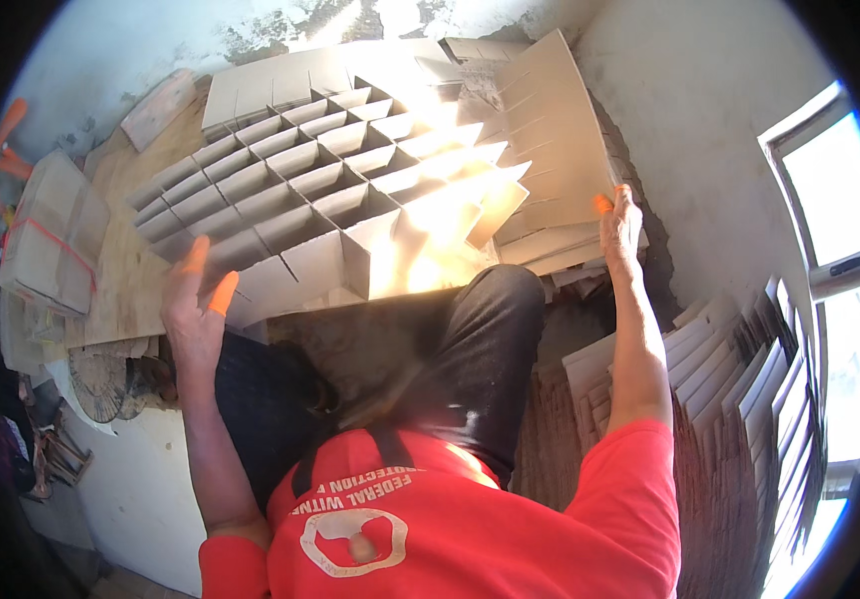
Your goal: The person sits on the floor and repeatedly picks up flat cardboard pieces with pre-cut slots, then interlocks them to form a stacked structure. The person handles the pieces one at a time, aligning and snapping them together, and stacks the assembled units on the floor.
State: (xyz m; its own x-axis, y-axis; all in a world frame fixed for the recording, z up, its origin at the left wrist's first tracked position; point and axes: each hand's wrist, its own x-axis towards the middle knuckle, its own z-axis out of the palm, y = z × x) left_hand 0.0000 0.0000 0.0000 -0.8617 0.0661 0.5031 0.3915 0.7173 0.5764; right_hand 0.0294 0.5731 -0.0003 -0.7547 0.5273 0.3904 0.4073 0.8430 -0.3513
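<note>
A grid of interlocked cardboard dividers (295, 185) stands on the worktable, its right part washed out by sunlight. By its near left corner is my left hand (193, 304), open, with orange finger covers on the thumb and a finger held apart. My right hand (621, 230), also with orange finger covers, is at the near right corner of a stack of slotted cardboard sheets (550, 130). Its thumb lies over the top sheet's edge and the fingers curl at the outer side. The underside of this grip is hidden.
More slotted cardboard (260, 90) lies behind the grid. A taped carton (50, 235) sits at the wooden table's (115, 215) left end, near an orange fan (10, 150). Many cardboard sheets (709, 389) stand upright at right, below a bright window (839, 200). My knees are under the table edge.
</note>
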